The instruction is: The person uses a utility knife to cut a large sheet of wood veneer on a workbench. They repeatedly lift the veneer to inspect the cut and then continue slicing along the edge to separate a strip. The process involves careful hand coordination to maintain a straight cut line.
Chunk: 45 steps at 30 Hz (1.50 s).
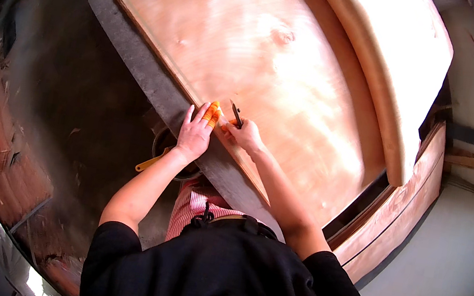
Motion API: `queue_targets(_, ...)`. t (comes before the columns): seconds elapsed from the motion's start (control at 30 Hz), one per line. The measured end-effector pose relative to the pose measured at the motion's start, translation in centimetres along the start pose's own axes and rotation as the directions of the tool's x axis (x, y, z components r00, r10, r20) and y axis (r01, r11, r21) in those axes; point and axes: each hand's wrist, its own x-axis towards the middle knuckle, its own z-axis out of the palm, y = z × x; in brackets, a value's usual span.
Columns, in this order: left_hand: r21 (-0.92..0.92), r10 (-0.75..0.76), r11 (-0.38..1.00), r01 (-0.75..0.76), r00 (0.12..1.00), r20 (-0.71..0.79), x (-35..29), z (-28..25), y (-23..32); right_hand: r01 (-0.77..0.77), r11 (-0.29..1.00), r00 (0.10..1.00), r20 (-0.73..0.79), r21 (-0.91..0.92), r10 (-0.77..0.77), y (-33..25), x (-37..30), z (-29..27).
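Observation:
My left hand [193, 136] lies with its fingers stretched out at the near edge of a pale wood veneer sheet [246, 45]. Orange coverings wrap some of its fingertips. Close beside it, my right hand [246, 135] is closed round a dark-handled knife [236, 114], whose pointed end sticks up above the fingers. Orange also shows on the right fingers, which come down near the sheet's edge. Whether they pinch anything besides the knife is hidden. Under the veneer, a grey tabletop edge [138, 69] runs diagonally.
A large curled veneer sheet [380, 53] bulges up at the right. Below it stand stacked wood sheets [399, 209] by a pale wall [447, 259]. A yellow handle [147, 164] projects from a round container under the table edge. Broken veneer [16, 188] lies at the left.

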Motion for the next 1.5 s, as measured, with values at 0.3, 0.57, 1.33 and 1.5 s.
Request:
queue_targets(0.3, 0.043, 0.013, 0.999, -0.014, 1.0, 0.02, 1.0, -0.7, 0.2, 0.09, 0.974, 0.995, 0.051, -0.208, -0.081, -2.3, 2.4, -9.8)
queue_targets(0.57, -0.201, -0.069, 0.979, 0.026, 0.975, -0.209, 9.1, 0.5, 1.9, 0.04, 0.997, 0.972, -0.235, 0.073, -0.021, -1.4, 5.1, -11.6)
queue_targets(1.33, 0.082, 0.051, 0.995, -0.058, 0.995, 0.084, 13.0, 2.0, 6.1, -0.09, 0.902, 0.996, -0.031, -0.423, 0.084, -5.7, 6.2, -14.3)
queue_targets(1.5, 0.094, 0.057, 0.993, -0.067, 0.992, 0.113, 13.0, 2.3, 5.7, -0.035, 0.937, 0.996, -0.086, -0.348, 0.005, -3.7, 6.0, -13.4)
